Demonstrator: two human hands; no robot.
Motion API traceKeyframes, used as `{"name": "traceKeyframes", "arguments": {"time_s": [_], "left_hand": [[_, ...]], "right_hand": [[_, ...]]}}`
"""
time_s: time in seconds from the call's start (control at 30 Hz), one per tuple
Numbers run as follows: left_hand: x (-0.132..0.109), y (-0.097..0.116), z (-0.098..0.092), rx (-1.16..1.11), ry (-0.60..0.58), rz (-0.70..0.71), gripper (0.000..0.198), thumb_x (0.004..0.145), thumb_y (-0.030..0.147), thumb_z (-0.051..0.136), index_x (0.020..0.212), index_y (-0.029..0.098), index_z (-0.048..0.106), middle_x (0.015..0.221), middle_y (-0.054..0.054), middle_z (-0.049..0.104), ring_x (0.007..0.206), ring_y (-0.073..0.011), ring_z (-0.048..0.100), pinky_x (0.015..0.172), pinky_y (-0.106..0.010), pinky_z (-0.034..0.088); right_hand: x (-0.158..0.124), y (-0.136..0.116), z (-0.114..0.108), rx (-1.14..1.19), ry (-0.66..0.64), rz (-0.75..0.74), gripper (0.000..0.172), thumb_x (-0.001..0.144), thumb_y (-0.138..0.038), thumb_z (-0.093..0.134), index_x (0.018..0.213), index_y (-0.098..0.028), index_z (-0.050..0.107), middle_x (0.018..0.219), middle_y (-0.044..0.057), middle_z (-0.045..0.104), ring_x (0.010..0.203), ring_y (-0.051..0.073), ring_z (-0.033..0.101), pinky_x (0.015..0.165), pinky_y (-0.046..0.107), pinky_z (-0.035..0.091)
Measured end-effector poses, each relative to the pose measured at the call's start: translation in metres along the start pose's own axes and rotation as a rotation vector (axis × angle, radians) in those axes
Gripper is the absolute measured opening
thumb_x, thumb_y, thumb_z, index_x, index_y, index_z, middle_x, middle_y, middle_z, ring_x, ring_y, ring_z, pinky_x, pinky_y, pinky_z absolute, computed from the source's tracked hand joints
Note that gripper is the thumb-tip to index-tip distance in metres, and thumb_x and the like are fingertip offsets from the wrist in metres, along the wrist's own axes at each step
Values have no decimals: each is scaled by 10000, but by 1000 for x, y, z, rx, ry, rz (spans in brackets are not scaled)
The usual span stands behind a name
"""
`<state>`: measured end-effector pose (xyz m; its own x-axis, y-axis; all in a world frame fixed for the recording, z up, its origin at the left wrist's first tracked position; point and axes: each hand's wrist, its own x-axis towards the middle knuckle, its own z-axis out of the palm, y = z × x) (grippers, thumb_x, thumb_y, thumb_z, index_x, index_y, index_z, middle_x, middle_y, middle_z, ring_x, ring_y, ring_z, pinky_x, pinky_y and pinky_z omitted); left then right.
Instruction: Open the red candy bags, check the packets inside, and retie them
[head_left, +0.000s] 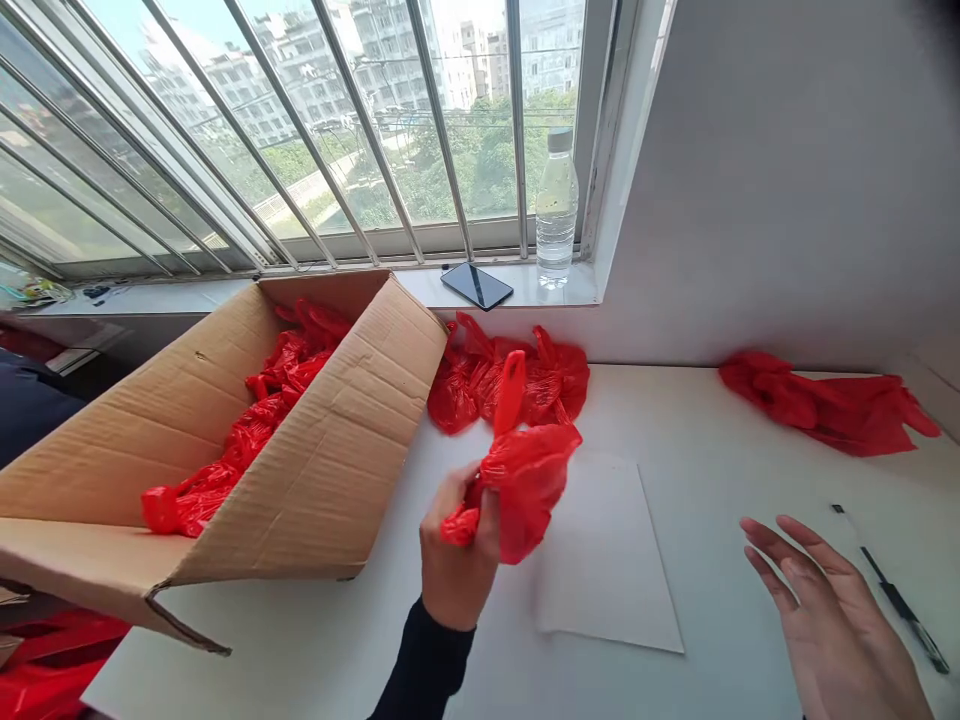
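Note:
In the head view, my left hand [459, 550] grips a red plastic bag [529, 490] by its gathered part, above the white table [720, 600]. One loop handle of the bag sticks up. What the bag contains cannot be seen. My right hand [832, 610] is at the lower right with fingers apart and nothing in it. A black pen [900, 605] lies just right of that hand. Between the hands, white paper [611, 560] rests on the table. Several tied red bags [551, 375] sit against the wall behind the held bag.
An open cardboard box [322, 450] with red bags [262, 425] inside stands at the left. Red plastic [825, 400] lies crumpled at the back right. On the sill are a phone [478, 286] and a water bottle [556, 215], before the barred window. More red plastic [52, 665] shows lower left.

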<state>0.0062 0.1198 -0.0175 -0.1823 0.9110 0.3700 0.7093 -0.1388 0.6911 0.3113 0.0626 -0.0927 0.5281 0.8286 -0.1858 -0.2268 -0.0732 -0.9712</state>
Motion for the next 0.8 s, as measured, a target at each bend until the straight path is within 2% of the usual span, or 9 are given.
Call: {"name": "traceKeyframes", "arguments": {"time_s": [0.07,0.17,0.23,0.3,0.37,0.4,0.47,0.57,0.8], "left_hand": [[10,-24,-5,91,57,-28,227,992,336,524,1162,226,628,1046,-47,711,949,-184,683,810,-304,555],[12,-58,0,223,127,-41,291,984,334,516,1206,187,634,1093,-102,691,1022,-255,667,892,-405,544],[9,-73,9,332,164,-24,405,969,317,519,1321,129,583,1273,-188,608,1204,-334,581,1018,-512,471],[4,-83,19,427,127,30,527,956,288,520,1444,94,483,1495,-236,432,1409,-383,390,1144,-573,332],[1,-91,27,495,24,95,571,951,245,501,1504,126,422,1608,-189,317,1504,-356,244,1215,-560,218],[1,-96,31,523,-30,117,566,950,219,483,1508,148,424,1619,-161,319,1517,-334,227,1228,-549,195],[2,-107,35,577,-97,121,566,939,179,452,1505,153,433,1608,-159,351,1514,-323,248,1226,-561,194],[6,-126,39,651,-123,71,628,894,141,464,1517,104,400,1600,-213,339,1499,-360,274,1193,-600,245],[18,-139,46,739,-101,-18,720,846,130,512,1542,82,332,1574,-248,363,1455,-398,339,1157,-622,290]], "right_hand": [[-3,6,-2,-23,5,62,527,841,-533,681,1299,-299,568,1274,81,642,1352,333,478,1220,602,221],[-12,12,0,-89,-16,129,588,806,-569,706,1310,-307,556,1294,80,636,1350,339,476,1217,610,216],[-17,14,3,-140,-52,153,602,792,-583,714,1307,-316,557,1306,72,637,1354,333,471,1215,603,224],[-19,18,4,-184,-78,156,617,777,-602,714,1300,-315,560,1303,68,646,1351,331,476,1213,593,238],[-20,22,5,-228,-104,154,644,760,-621,712,1298,-300,561,1302,75,652,1340,337,492,1203,580,273],[-20,23,5,-257,-119,153,661,752,-631,709,1299,-290,561,1305,83,653,1331,342,504,1192,573,302],[-19,27,5,-314,-153,147,688,742,-643,704,1304,-271,565,1323,97,646,1313,348,526,1165,551,363],[-21,32,6,-371,-172,109,676,751,-647,683,1292,-253,585,1342,95,638,1299,337,545,1143,505,413],[-28,47,8,-507,-243,31,507,891,-601,547,1304,-310,582,1407,24,583,1357,280,491,1199,499,337]]}}
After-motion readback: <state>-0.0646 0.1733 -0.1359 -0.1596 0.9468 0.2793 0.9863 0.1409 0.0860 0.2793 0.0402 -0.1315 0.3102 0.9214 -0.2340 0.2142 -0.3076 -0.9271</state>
